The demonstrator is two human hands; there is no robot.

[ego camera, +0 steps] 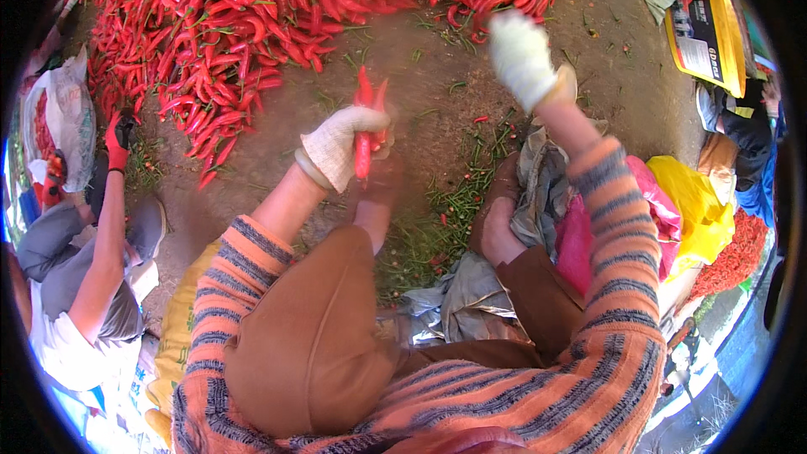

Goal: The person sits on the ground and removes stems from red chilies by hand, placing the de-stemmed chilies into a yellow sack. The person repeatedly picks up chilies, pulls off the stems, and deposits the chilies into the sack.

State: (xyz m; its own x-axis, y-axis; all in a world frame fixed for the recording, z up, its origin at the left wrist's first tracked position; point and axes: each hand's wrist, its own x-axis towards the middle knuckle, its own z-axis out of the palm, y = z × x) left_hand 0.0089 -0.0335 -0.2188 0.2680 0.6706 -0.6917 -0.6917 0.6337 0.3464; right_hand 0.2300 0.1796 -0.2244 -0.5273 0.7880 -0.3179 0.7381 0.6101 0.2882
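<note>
My left hand (pixel 347 139), in a cream knit glove, is closed around a few red chili peppers (pixel 362 151) that stand upright in its grip. At the right, my right hand (pixel 520 57), in a white knit glove, is raised over the ground near the edge of the pepper pile; it is blurred, and its fingers cannot be made out. A large heap of red chili peppers (pixel 214 31) with green stems spreads across the top and upper left. Loose green stems (pixel 466 202) lie on the ground between my feet.
At the left, another person's red-gloved hand (pixel 118 139) touches the heap beside a white woven sack (pixel 66 113). A yellow sack (pixel 183 328) lies by my left leg. Pink (pixel 577 239) and yellow bags (pixel 687 208) are at the right, below a yellow-and-black package (pixel 706 44). Further right are more red peppers (pixel 734 252).
</note>
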